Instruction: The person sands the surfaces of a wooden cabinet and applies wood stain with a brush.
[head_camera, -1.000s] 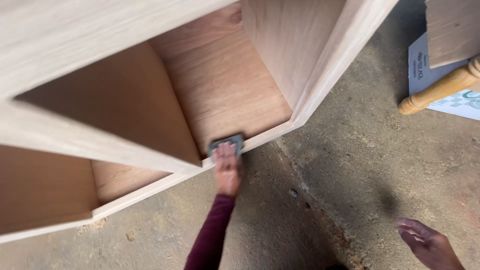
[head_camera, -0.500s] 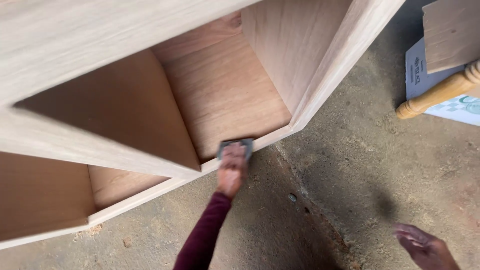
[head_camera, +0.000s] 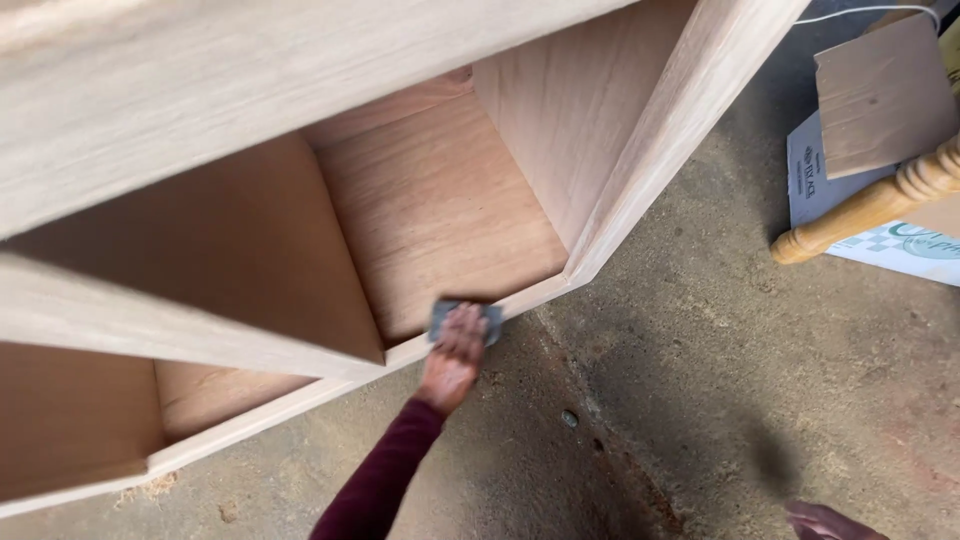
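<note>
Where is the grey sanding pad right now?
Head view, centre: the sanding pad lies under the left hand, pressed on the wooden cabinet's bottom front edge.

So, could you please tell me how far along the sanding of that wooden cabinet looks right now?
Done: sawdust lies on the concrete floor below the cabinet, so some sanding has happened. In hand: the left hand presses a grey sanding pad on the bottom front edge. The right hand hangs free. What remains cannot be judged; the wood looks uniformly bare.
</note>
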